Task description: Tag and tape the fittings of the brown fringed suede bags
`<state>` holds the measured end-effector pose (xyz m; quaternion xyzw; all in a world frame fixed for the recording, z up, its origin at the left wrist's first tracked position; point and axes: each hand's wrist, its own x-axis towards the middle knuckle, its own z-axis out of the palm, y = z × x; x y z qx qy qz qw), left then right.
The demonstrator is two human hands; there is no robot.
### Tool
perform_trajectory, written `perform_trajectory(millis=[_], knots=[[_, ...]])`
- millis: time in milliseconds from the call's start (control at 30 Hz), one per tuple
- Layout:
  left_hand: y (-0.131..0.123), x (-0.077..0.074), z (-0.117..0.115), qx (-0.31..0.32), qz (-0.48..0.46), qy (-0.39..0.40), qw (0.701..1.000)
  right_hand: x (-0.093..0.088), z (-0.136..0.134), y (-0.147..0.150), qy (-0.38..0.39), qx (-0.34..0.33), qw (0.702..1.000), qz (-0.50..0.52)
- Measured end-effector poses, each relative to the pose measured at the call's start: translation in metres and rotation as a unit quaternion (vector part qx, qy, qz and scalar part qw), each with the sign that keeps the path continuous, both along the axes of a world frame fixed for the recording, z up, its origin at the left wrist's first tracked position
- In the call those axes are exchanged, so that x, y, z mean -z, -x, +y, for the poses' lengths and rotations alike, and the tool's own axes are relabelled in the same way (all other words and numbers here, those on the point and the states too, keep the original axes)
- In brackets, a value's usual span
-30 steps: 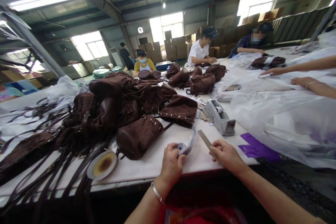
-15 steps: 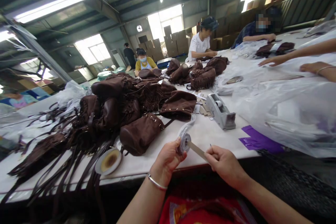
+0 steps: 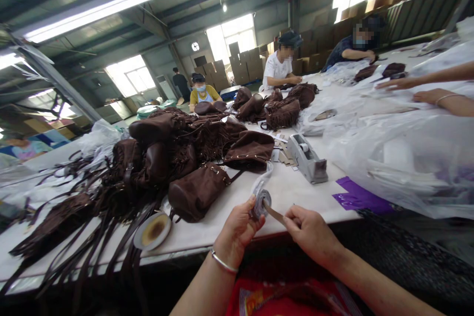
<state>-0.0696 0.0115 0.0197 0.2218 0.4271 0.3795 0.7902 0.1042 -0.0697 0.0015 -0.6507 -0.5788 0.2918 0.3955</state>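
Pinching coiled grey-white soft-looking roll (image 3: 260,203) w/ L hand (image 3: 236,229), nr edge of white-topped table (image 3: 207,234); R hand (image 3: 310,232) pinches flat grey-brown card-like strip (image 3: 275,214), tip at roll's centre. Risks: loose L grip, roll may unwind; hard push, strip may bend.

Pale coiled roll (image 3: 260,203), thin flat strip (image 3: 274,214) at its centre

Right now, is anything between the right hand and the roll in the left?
Only the thin flat strip held in the right hand spans the gap, its far end at the middle of the pale roll in the left hand. Nothing else visible stands between the hands.
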Motion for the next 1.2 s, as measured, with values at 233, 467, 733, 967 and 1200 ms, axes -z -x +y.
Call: perform_trajectory(millis=[233, 467, 733, 967, 1200], knots=[[-0.003, -0.002, -0.004, -0.030, 0.003, 0.019, 0.999, -0.010, 0.004, -0.003, 0.129, -0.002, 0.978, 0.164], [-0.006, -0.001, -0.004, -0.033, 0.002, 0.031, 0.999, -0.029, 0.007, -0.005, 0.202, 0.003, 0.947, 0.248], [-0.006, 0.001, -0.003, -0.033, 0.000, 0.031, 0.999, -0.020, 0.011, -0.007, 0.200, 0.013, 0.938, 0.284], [-0.004, 0.002, -0.002, -0.058, -0.007, 0.042, 0.997, -0.009, 0.011, -0.008, 0.037, -0.026, 0.996, 0.076], [-0.004, 0.005, -0.003, -0.051, 0.006, 0.009, 0.999, 0.001, 0.018, -0.005, 0.014, -0.026, 0.999, 0.029]])
